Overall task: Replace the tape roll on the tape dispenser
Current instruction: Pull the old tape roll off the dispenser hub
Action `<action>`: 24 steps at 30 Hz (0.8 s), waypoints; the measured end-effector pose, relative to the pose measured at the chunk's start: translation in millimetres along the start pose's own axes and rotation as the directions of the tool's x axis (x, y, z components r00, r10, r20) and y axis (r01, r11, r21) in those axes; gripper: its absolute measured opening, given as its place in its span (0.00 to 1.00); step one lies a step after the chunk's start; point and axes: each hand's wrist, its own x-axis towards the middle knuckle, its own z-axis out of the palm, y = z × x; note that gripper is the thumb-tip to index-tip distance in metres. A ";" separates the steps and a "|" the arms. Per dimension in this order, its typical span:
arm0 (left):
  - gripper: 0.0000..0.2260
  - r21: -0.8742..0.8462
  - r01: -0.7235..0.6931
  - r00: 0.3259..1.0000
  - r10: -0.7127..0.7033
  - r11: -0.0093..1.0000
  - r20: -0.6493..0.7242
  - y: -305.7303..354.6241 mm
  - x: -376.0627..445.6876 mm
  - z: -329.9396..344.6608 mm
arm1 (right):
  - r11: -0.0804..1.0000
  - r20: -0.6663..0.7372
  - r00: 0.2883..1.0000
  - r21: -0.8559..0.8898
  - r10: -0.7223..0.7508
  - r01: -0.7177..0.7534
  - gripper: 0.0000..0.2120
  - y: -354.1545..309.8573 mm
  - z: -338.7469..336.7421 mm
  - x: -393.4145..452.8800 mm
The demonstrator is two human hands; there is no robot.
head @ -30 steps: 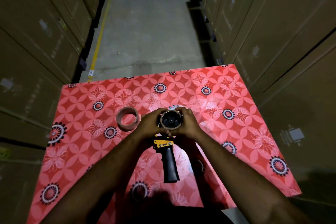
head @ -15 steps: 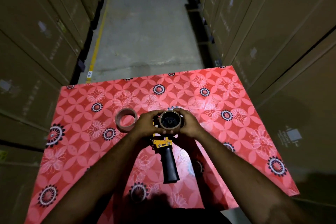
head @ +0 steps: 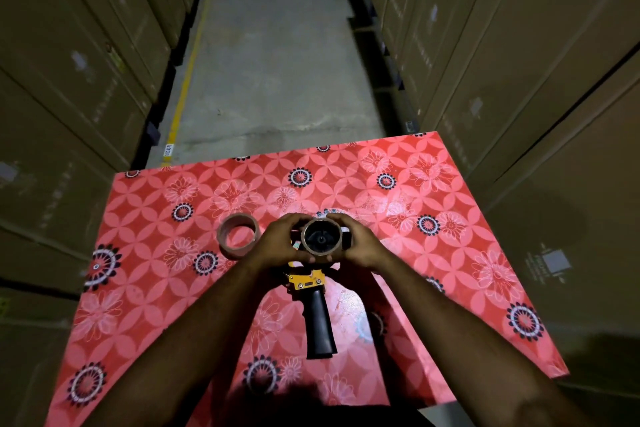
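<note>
Both hands, left hand point(head: 277, 242) and right hand point(head: 360, 243), clasping the roll point(head: 321, 238) on the tape dispenser point(head: 317, 302), fingertips hiding its frame, spare roll point(head: 238, 235) left on the table point(head: 450, 253)

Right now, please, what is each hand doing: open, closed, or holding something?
Left hand: closed, fingers curled around the roll on the tape dispenser.
Right hand: closed, gripping the same roll from the other side.

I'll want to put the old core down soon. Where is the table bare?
Bare: the red table right of the right hand, and the far strip. Crowded: centre, where both hands, left hand, grip the tape dispenser, spare tape roll alongside.
</note>
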 end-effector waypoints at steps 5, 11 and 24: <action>0.34 -0.153 0.086 0.996 -0.090 0.984 -0.022 0.8 -4.4 1.9 | 1.000 -0.057 0.998 0.017 0.011 -0.010 0.40 -1.3 2.0 3.0; 0.39 -0.115 0.067 0.994 -0.076 0.991 -0.081 -5.7 -3.4 5.2 | 0.996 0.156 0.987 0.066 0.044 -0.055 0.41 0.7 -16.6 12.2; 0.32 -0.035 0.001 0.999 0.000 0.999 0.032 6.8 -3.3 6.9 | 0.996 -0.046 0.997 -0.075 -0.058 0.054 0.32 0.4 -2.0 5.5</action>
